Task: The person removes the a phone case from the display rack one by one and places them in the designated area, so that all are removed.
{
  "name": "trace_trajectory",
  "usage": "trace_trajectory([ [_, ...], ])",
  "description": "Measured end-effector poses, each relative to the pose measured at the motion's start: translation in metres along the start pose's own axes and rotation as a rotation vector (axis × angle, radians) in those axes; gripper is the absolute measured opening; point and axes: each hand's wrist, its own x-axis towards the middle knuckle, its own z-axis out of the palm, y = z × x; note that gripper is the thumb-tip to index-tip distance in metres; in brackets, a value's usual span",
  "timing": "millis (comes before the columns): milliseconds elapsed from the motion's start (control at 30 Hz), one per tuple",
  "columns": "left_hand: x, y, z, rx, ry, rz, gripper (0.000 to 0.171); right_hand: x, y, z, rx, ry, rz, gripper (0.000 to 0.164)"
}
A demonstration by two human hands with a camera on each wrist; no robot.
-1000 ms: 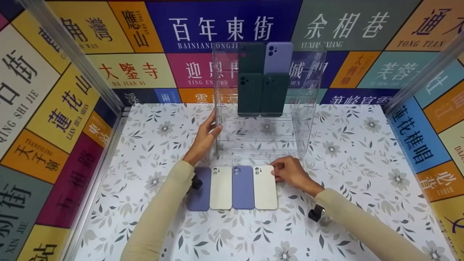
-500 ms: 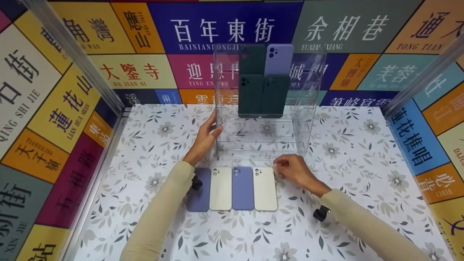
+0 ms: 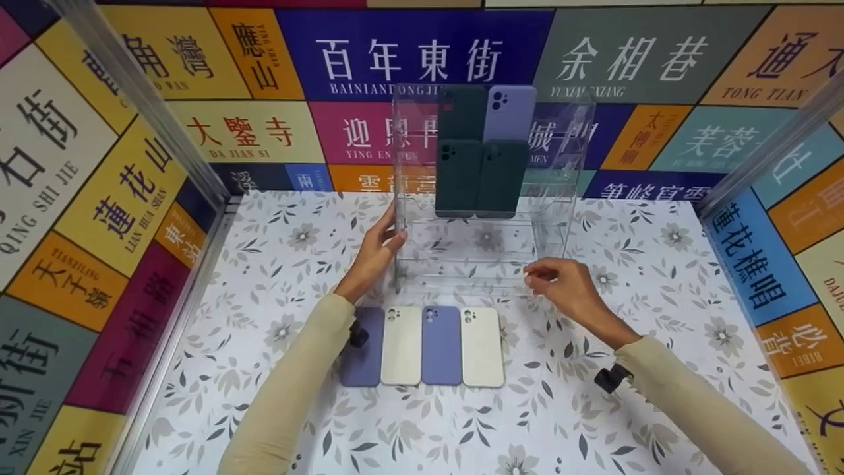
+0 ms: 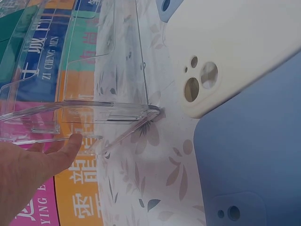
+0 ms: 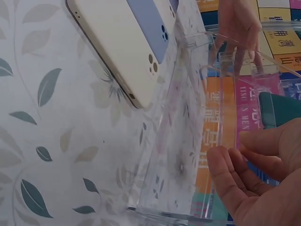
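Observation:
My left hand grips the left side panel of a clear tiered display rack, its thumb on the front edge. Three dark green phone cases and a lilac phone case stand in the rack's upper tiers. My right hand is by the rack's lower right front, fingers loosely bent; in the right wrist view it holds nothing. In front of the rack lies a row of cases: a purple case, a cream case, another purple case and another cream case. My left forearm partly covers the leftmost one.
A white cloth with a leaf and flower print covers the table. Panels with printed street names stand at the back and both sides. Metal posts mark the corners.
My right hand has let go of the rightmost cream case's upper edge and moved up and right to the rack's front. The left hand stays on the rack; the cases keep their places.

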Motion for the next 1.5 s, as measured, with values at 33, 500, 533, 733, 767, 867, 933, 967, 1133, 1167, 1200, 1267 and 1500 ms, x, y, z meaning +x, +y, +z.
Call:
trace_trajectory([
  [33, 0.0, 0.0, 0.0, 0.0, 0.0, 0.0, 0.076, 0.001, -0.001, -0.004, -0.009, 0.012, -0.006, 0.016],
  [500, 0.0, 0.0, 0.0, -0.013, -0.002, -0.016, 0.075, 0.008, -0.017, -0.041, -0.087, 0.114, -0.056, 0.019],
  [533, 0.0, 0.0, 0.001, -0.013, -0.002, -0.013, 0.075, 0.009, -0.018, -0.043, -0.084, 0.112, -0.054, 0.02],
  [733, 0.0, 0.001, 0.001, -0.005, 0.008, -0.015, 0.075, 0.017, -0.031, -0.052, -0.057, 0.115, -0.042, 0.024],
  [767, -0.001, 0.001, 0.001, -0.002, 0.009, -0.017, 0.075, 0.019, -0.034, -0.054, -0.057, 0.119, -0.042, 0.024],
  [867, -0.001, 0.001, 0.001, 0.0, 0.008, -0.007, 0.075, 0.026, -0.042, -0.059, -0.064, 0.136, -0.062, 0.026],
  [933, -0.001, 0.002, 0.001, -0.001, 0.007, -0.002, 0.075, 0.031, -0.046, -0.062, -0.072, 0.143, -0.073, 0.027],
  [967, 0.0, 0.002, 0.0, 0.0, 0.007, -0.004, 0.075, 0.034, -0.049, -0.063, -0.077, 0.149, -0.082, 0.027],
  [1133, 0.0, 0.002, 0.0, 0.005, 0.005, -0.012, 0.075, 0.048, -0.059, -0.067, -0.093, 0.167, -0.103, 0.026],
  [1167, 0.0, 0.002, 0.0, 0.006, 0.004, -0.012, 0.075, 0.051, -0.061, -0.068, -0.096, 0.168, -0.104, 0.026],
  [1200, 0.0, 0.002, 0.0, 0.007, 0.003, -0.01, 0.075, 0.054, -0.063, -0.068, -0.099, 0.169, -0.104, 0.026],
  [1267, 0.0, 0.002, 0.0, 0.006, 0.001, -0.004, 0.075, 0.06, -0.067, -0.069, -0.101, 0.17, -0.111, 0.027],
  [1500, 0.0, 0.002, 0.0, -0.009, -0.002, 0.015, 0.076, 0.079, -0.078, -0.068, -0.059, 0.196, -0.151, 0.028],
])
